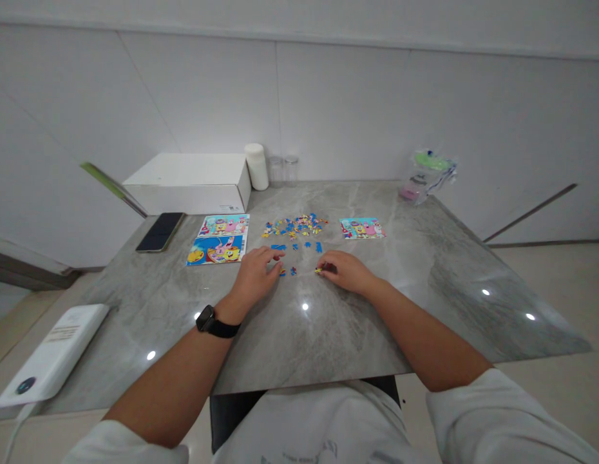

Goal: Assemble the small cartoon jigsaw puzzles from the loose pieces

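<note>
My right hand [345, 270] pinches a small yellowish jigsaw piece [318, 270] at the tabletop. My left hand [257, 269] rests with its fingers apart, beside a few loose jigsaw pieces [294, 271]; one lies right at its thumb tip. Just beyond both hands is a loose row of blue pieces [279, 247]. A heap of mixed colourful jigsaw pieces [299, 224] lies farther back. To its right is a small cartoon picture card [363, 228]; left of it, a larger printed sheet [219, 240] shows two cartoon pictures.
On the grey table [304, 348], a phone [161, 232] lies at left, before a white box [193, 183]. A white bottle [257, 167] and two clear glasses [290, 169] stand at the back. A plastic bag [427, 175] sits back right, a white corded device [55, 354] front left.
</note>
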Motion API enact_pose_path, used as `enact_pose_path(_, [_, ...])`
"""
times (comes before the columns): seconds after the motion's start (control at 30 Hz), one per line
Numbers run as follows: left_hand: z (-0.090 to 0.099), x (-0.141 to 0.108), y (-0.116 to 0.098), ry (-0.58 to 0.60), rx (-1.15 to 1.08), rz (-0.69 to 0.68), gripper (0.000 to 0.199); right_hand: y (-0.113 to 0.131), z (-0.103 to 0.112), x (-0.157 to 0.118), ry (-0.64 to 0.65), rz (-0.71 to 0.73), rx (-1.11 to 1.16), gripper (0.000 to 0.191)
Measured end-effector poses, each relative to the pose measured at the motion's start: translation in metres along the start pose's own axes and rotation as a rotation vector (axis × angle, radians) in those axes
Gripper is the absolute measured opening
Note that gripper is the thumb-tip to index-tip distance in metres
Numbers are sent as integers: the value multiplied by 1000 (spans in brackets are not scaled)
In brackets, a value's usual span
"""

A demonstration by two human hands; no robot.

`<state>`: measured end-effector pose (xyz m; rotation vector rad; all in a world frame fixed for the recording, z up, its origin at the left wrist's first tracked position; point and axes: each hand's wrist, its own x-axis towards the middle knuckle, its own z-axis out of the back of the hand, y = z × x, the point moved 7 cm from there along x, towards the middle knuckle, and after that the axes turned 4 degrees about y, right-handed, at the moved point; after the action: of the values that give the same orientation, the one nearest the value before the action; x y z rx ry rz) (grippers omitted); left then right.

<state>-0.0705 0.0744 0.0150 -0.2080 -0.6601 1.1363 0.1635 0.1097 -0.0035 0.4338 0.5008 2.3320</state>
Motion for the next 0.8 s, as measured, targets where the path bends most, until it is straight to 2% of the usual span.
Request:
enact_pose_path(0.33, [-4, 2, 5, 11, -21, 20, 22, 4, 2, -1, -24, 114, -55, 9])
enact_pose_path(0.6, [-5, 3, 6, 7, -58, 23, 19, 6, -1, 1, -32, 131, -67, 11])
enact_pose_path(0.7, [-1, 6, 14, -22, -77, 46, 19, 6, 1, 0, -56, 135, -62, 11])
enact_pose_path(0.8, [6, 9, 26, -96, -111, 109, 19, 2, 10, -1, -136, 97, -50, 11])
